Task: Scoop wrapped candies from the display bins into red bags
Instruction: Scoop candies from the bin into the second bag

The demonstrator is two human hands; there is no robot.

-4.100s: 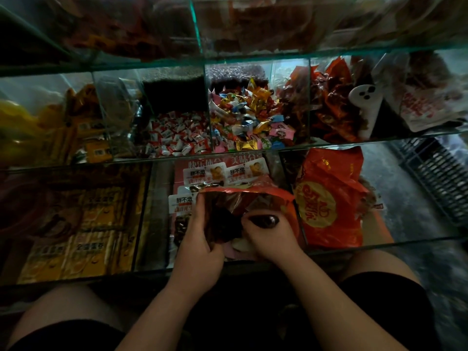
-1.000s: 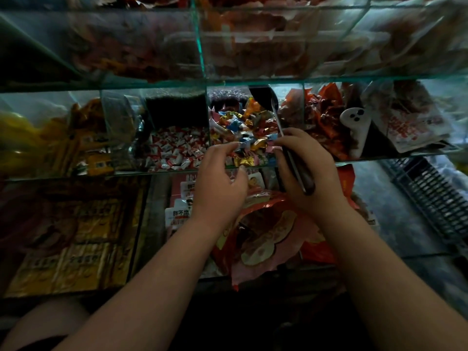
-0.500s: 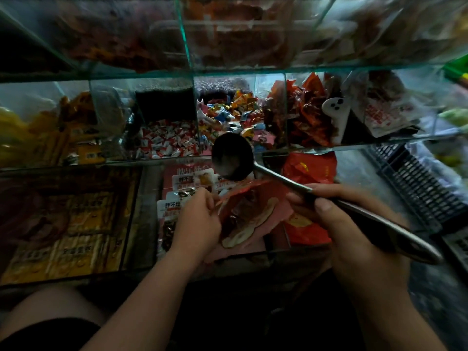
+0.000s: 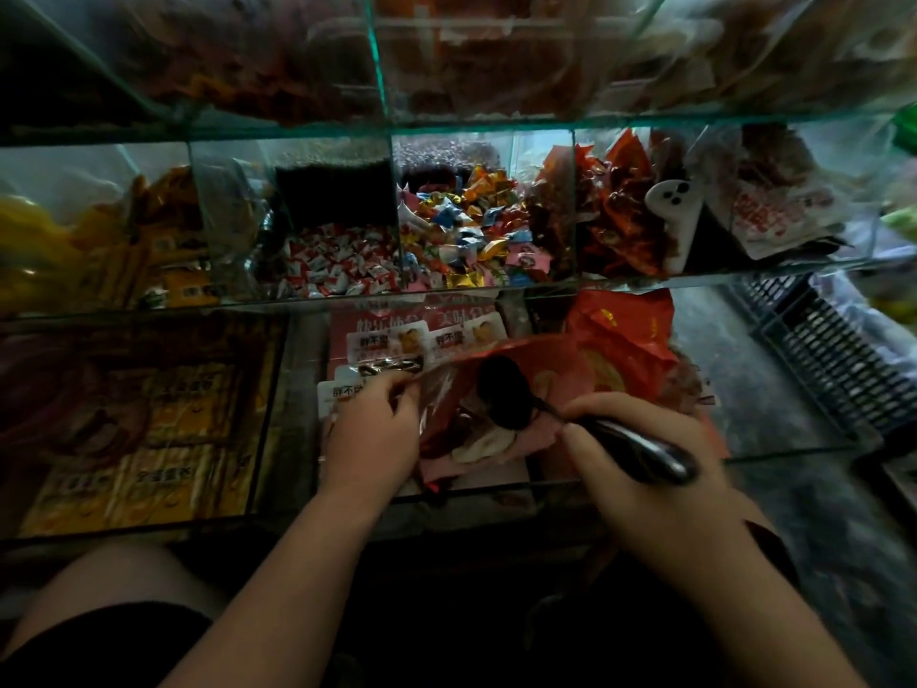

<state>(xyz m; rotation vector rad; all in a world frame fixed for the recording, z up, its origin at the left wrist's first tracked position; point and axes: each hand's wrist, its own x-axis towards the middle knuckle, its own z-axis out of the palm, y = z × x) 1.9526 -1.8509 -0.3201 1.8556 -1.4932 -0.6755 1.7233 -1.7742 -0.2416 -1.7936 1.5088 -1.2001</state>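
We see 2 bare hands working at the lower glass shelf [image 4: 645, 454]. The left hand [image 4: 372, 432] pinches the left edge of the red bag [image 4: 501, 404], fingers closed on the film and holding its mouth spread. The right hand [image 4: 640, 469] is clamped around the dark handle of a metal ladle [image 4: 506, 399], whose round bowl sits inside the bag's mouth, toward 10 o'clock from that hand. We cannot tell whether the bowl carries anything. The bag lies at 12 o'clock from the forearms, just in front of flat snack packets [image 4: 392, 340] with white labels. A second red bag [image 4: 625, 340], crumpled and printed in yellow, lies touching the first at its 2 o'clock. The wrapped candies sit on the shelf above: a red-and-white pile [image 4: 337, 265] at 11 o'clock from the bag, and a mixed-colour pile [image 4: 466, 230] at 12 o'clock, each in its own glass bin, split by an upright pane. A dark plastic crate [image 4: 833, 355] stands on the floor at 3 o'clock.
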